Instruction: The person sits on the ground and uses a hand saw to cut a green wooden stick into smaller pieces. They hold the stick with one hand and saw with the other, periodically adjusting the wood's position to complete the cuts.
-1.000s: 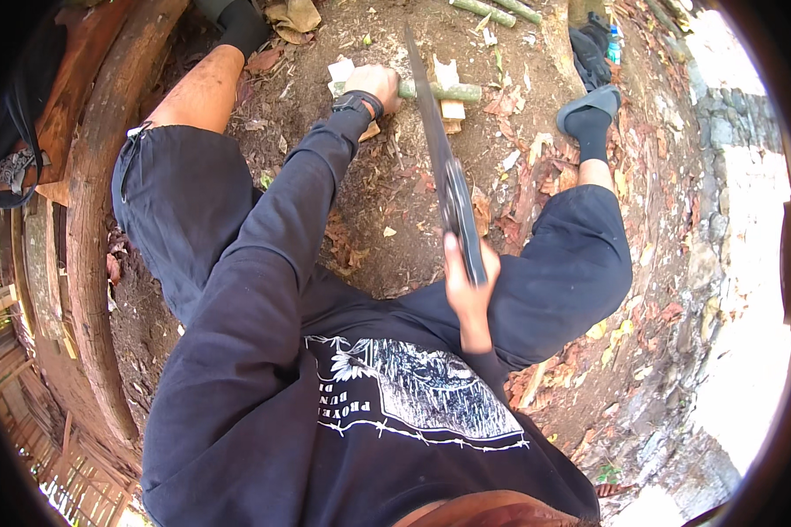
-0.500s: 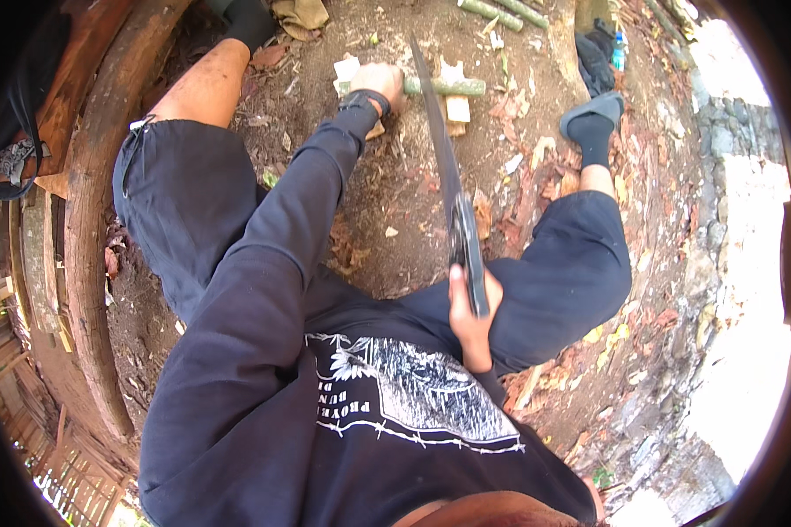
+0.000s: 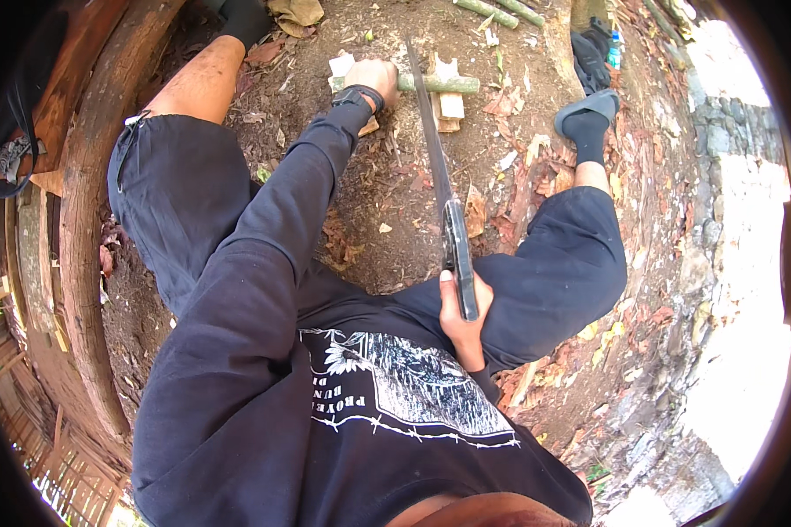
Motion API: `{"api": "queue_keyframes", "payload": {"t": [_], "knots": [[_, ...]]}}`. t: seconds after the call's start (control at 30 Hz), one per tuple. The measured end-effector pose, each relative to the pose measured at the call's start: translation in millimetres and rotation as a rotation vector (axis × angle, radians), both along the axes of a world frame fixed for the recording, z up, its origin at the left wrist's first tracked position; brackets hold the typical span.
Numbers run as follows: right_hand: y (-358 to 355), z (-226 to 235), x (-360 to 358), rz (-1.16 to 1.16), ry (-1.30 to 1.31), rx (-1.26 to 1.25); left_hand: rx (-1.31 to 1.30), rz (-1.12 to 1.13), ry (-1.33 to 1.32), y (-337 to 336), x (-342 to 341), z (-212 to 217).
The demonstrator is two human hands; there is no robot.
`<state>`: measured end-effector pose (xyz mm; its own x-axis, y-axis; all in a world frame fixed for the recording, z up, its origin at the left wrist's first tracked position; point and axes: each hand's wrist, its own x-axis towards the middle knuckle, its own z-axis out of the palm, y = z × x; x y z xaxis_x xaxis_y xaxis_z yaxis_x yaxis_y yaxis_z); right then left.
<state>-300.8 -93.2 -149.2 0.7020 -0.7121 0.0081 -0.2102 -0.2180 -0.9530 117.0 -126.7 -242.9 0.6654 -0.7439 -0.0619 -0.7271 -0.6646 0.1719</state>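
Observation:
My left hand is closed around a thin green pole, which looks like bamboo or a branch. It lies crosswise on small pale wood blocks on the ground. In my right hand, close to my body, is the dark handle of a hand saw. The saw's long blade points away from me and crosses the pole just right of my left hand. Whether the teeth have cut into the pole cannot be made out. Another pale block sits by the pole's left end.
Cut green poles lie at the far side. A plastic bottle and dark cloth are at the far right. Long logs run along the left; a stone edge borders the right. Dry leaves and wood chips litter the soil.
The saw has slid slightly back toward me along with my right hand. My left hand keeps its hold on the pole. The whole view has shifted a little.

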Motion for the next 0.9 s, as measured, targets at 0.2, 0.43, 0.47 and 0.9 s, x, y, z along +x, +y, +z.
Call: {"api": "queue_keyframes", "payload": {"t": [0.2, 0.43, 0.47, 0.9], "knots": [[-59, -28, 138, 0.025, -0.122, -0.04, 0.005, 0.025, 0.065, -7, 5, 16], [-16, -24, 36, 0.022, -0.03, -0.076, -0.012, 0.102, 0.057, -6, 1, 9], [-6, -21, 11, 0.002, -0.011, -0.031, -0.006, 0.075, 0.043, -5, 1, 6], [-32, -14, 62, 0.064, -0.041, -0.098, -0.025, 0.102, 0.022, -5, 9, 0]]}}
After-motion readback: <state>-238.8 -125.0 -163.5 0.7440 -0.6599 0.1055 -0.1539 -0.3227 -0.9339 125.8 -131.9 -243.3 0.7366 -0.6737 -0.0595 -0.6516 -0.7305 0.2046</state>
